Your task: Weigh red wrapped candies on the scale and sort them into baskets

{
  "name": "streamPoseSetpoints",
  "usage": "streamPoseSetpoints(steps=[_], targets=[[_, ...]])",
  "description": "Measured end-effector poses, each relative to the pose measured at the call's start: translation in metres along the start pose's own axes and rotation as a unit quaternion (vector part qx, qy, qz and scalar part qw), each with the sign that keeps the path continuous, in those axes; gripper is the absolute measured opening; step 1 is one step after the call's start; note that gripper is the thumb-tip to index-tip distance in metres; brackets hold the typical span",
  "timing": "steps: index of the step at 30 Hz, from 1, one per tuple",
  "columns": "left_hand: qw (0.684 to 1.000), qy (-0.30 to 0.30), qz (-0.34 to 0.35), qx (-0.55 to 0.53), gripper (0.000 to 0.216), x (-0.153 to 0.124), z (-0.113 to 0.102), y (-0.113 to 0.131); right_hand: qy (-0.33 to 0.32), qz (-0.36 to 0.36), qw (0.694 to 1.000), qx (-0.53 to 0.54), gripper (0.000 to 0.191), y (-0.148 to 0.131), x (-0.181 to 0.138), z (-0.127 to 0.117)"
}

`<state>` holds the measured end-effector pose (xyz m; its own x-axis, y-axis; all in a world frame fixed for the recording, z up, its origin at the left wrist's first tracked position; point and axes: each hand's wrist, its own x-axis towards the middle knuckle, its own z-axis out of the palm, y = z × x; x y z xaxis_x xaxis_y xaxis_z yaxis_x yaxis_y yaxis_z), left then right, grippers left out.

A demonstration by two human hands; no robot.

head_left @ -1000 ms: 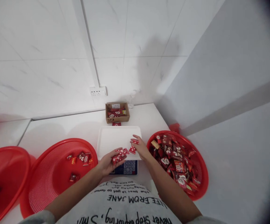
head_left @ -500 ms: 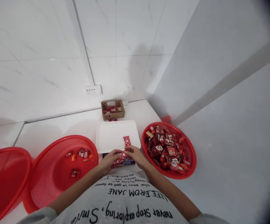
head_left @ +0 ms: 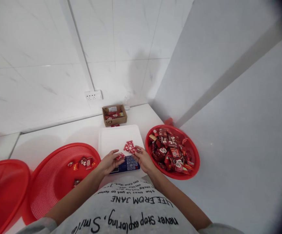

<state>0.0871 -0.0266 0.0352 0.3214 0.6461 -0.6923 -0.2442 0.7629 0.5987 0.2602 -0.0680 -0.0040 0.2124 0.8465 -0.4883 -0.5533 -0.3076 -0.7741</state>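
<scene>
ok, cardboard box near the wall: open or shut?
Open. No lid covers the cardboard box, and red packets show inside it.

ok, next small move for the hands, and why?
I'd probably bring the right hand leftward, laying its red polka-dot packet against the matching packet in the left hand: each hand seems to pinch one, close together over the digital scale.
</scene>
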Motion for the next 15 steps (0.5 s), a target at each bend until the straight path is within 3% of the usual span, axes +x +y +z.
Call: streamPoseSetpoints(steps=[3, 7, 9, 12, 15], targets=[[0.997, 0.000, 0.045, 0.064, 0.029, 0.008, -0.005, 0.004, -0.017, -0.010, 0.998, -0.052, 0.045, -0.003, -0.002, 0.005], [0.977, 0.019, 0.130, 0.168, 0.030, 0.022, -0.015, 0.006, -0.011, -0.076, 0.965, -0.252, 0.043, -0.008, -0.004, -0.010], [0.972, 0.015, 0.142, 0.188, 0.032, 0.028, -0.018, 0.006, 0.018, -0.150, 0.919, -0.363, 0.042, -0.014, -0.005, -0.027], [0.947, 0.019, 0.176, 0.268, 0.040, 0.034, -0.023, 0.005, 0.093, -0.250, 0.812, -0.518, 0.043, -0.029, -0.008, -0.060], [0.902, 0.033, 0.188, 0.387, 0.051, 0.035, -0.026, 0.003, 0.200, -0.219, 0.714, -0.634, 0.048, -0.048, -0.011, -0.093]])
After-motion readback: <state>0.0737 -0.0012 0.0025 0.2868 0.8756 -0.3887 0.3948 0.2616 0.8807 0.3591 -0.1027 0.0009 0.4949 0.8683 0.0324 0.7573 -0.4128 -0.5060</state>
